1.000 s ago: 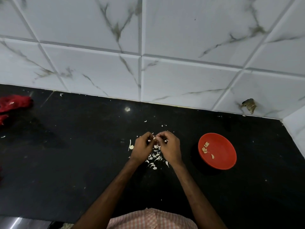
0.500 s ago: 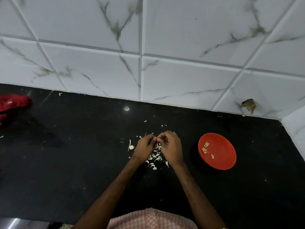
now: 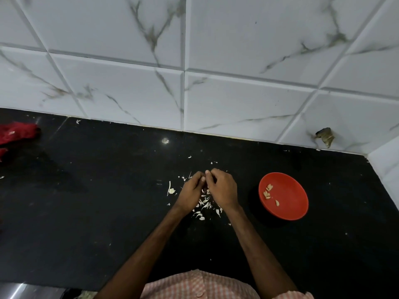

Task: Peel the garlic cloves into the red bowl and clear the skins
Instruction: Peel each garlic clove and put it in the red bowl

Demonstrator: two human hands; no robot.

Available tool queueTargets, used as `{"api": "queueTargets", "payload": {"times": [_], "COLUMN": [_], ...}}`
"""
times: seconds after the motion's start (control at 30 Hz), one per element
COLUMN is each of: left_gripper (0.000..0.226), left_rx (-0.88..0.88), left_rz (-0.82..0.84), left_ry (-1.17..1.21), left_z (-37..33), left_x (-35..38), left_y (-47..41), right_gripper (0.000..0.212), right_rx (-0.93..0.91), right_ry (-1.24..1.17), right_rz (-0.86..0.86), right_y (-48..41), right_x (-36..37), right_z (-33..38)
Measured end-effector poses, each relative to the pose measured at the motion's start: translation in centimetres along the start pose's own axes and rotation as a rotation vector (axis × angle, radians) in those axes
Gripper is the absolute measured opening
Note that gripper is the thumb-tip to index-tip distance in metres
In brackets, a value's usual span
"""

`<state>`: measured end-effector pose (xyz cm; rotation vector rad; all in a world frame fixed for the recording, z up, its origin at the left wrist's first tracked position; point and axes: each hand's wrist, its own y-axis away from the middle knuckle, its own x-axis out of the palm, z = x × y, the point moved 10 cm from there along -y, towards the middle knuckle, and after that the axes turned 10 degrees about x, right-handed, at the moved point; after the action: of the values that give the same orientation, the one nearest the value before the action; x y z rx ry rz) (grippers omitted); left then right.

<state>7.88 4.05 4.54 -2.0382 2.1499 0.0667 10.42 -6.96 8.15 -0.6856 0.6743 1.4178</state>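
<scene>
Together, left hand, right hand, fingers bent.

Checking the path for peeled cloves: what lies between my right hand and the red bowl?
Nothing: in the head view, only bare black counter separates the right hand and the red bowl.

Bare black counter lies free left of and nearer than the scattered skins. The red bowl blocks the right, the tiled wall closes the far side, and a red cloth lies far left.
</scene>
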Motion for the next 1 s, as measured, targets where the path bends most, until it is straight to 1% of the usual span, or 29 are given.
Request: {"api": "queueTargets", "payload": {"times": [0.07, 0.13, 0.23, 0.3, 0.37, 0.47, 0.6, 0.67, 0.73, 0.9, 0.97, 1.0], "left_gripper": [0.025, 0.03, 0.034, 0.043, 0.045, 0.041, 0.036, 0.032, 0.031, 0.032, 0.032, 0.033], "left_rx": [-0.015, -0.066, -0.173, -0.209, -0.196, -0.18, -0.177, -0.169, -0.159, -0.084, -0.053, -0.038], "left_rz": [-0.01, -0.06, -0.122, -0.135, -0.152, -0.164, -0.171, -0.183, -0.189, -0.222, -0.199, -0.182], "left_ry": [0.008, 0.061, 0.207, 0.247, 0.258, 0.275, 0.283, 0.286, 0.281, 0.172, 0.089, 0.038], "left_z": [0.4, 1.2, 1.9, 1.9, 1.6, 1.6, 1.8, 1.7, 1.5, 0.0, -0.6, -0.8], "left_x": [0.0, -0.4, -0.9, -1.1, -1.5, -1.9, -1.9, -1.9, -2.0, -2.6, -2.6, -2.6], "left_y": [0.0, 0.0, 0.2, 0.3, 0.1, -0.1, 0.0, 0.0, 0.0, 0.0, 0.0, -0.1], "right_gripper": [0.041, 0.037, 0.03, 0.022, 0.014, 0.006, 0.018, 0.025, 0.026, 0.007, 0.004, 0.005], "right_rx": [0.067, 0.036, -0.137, -0.184, -0.137, -0.052, 0.013, 0.028, -0.004, -0.058, -0.099, -0.12], "right_ry": [-0.147, -0.219, -0.098, -0.091, -0.177, -0.33, -0.435, -0.442, -0.418, -0.438, -0.377, -0.308], "right_rz": [0.052, 0.108, 0.115, 0.122, 0.131, 0.093, 0.063, 0.092, 0.114, 0.068, 0.064, 0.077], "right_y": [-0.3, 0.0, 1.0, 1.0, 0.7, 0.1, -0.1, -0.1, 0.0, 0.3, 0.6, 0.6], "right_x": [0.5, 1.0, 0.7, 0.5, 0.5, 0.1, -0.5, -0.3, -0.1, -0.5, -0.5, -0.4], "right_z": [-0.8, -0.6, 1.7, 2.1, 1.5, -0.1, -1.1, -1.2, -0.8, 0.5, 1.1, 1.5]}}
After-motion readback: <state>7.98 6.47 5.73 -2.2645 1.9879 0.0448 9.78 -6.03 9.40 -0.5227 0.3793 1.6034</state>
